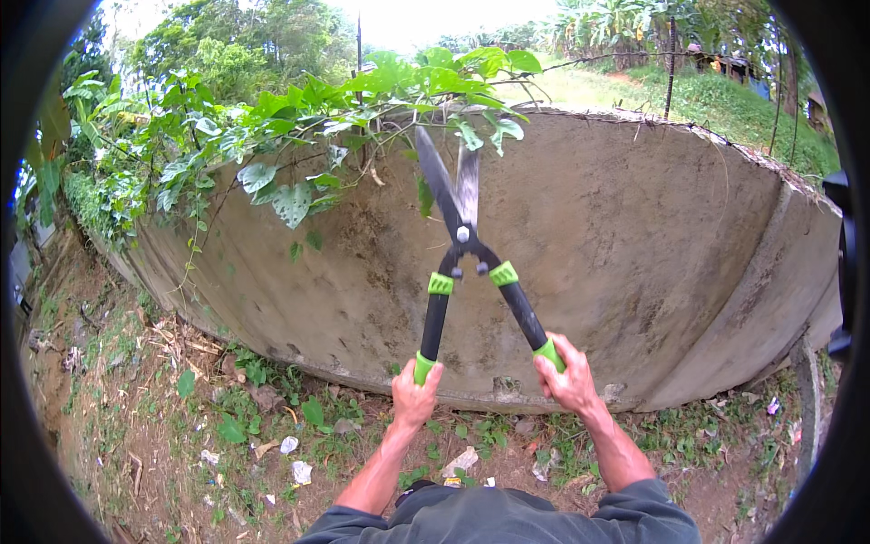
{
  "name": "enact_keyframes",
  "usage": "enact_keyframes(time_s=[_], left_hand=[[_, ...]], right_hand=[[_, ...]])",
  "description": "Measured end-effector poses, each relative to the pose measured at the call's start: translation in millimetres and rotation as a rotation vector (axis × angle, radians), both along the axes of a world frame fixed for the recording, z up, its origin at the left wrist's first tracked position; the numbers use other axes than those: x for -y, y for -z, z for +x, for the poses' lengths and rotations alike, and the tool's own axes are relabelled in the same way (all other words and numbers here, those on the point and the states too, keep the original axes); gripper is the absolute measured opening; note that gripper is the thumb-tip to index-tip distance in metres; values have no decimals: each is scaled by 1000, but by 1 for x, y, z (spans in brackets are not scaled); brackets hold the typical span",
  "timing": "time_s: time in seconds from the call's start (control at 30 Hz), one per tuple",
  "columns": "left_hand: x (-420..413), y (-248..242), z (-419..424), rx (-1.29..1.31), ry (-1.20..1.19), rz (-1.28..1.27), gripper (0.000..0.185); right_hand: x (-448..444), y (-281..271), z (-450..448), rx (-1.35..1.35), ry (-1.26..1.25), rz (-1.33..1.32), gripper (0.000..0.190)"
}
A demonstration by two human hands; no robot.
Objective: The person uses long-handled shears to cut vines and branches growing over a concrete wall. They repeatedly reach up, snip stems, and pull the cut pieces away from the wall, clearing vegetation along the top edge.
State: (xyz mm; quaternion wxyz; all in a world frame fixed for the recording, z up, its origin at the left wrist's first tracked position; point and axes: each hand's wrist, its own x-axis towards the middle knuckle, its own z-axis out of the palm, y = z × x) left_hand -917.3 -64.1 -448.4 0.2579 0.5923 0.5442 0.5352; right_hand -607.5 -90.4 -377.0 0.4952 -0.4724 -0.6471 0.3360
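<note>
A pair of hedge shears (463, 234) with black handles and green grips points up and away from me. My left hand (415, 394) grips the left handle and my right hand (569, 374) the right one. The two blades stand apart in a narrow V, their tips up among the leaves at the wall's top. Broad-leaved green vines (380, 85) spread along that top edge and droop over the left part. Some hanging leaves (292, 200) are riddled with holes. Leaves partly cover the right blade's tip.
A tall concrete wall (578, 238) stands before me. Barbed wire (598, 60) and a metal post (671, 68) run above its top. Weeds, stones and scraps of litter (301, 472) lie on the dirt ground (170, 442). A grassy slope (734, 102) rises behind the wall.
</note>
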Motion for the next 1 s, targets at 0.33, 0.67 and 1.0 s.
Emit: enact_keyframes(time_s=[0.33, 0.67, 1.0], left_hand=[[-56, -50, -14, 200, 96, 50, 44], [17, -52, -156, -6, 184, -145, 35], [6, -46, -167, 105, 160, -153, 33]], right_hand=[[-36, -28, -132, -360, 45, 18, 39], [41, -32, -139, -187, 33, -177, 38], [49, -26, -266, -346, 128, -211, 37]])
